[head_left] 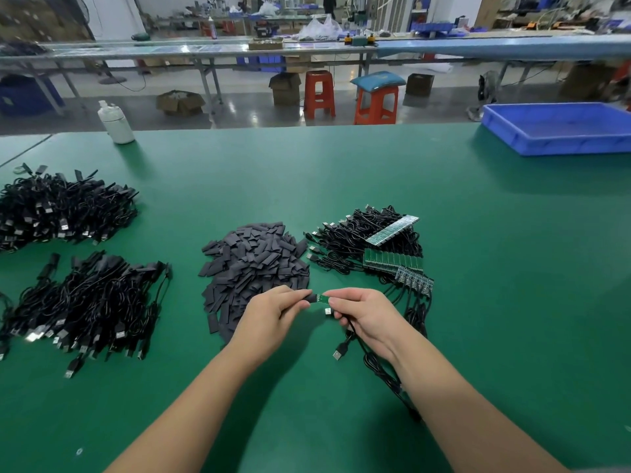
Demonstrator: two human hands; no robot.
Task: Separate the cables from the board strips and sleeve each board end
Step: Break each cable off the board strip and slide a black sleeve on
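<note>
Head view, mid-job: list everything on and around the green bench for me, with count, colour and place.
Flat black sleeve pieces: one heap, dark grey, bench centre.
Green board strips with black cables attached: one pile, right of the sleeves.
Black USB cable piles: two, far left and near left.
Blue plastic tray: one, far right.
White plastic bottle: one, far left edge.
Orange stools: two, beyond the bench.
Small green board end: one, between the hands.
Left hand: pinches a black sleeve at the board.
Right hand: grips the board's cable.
</note>
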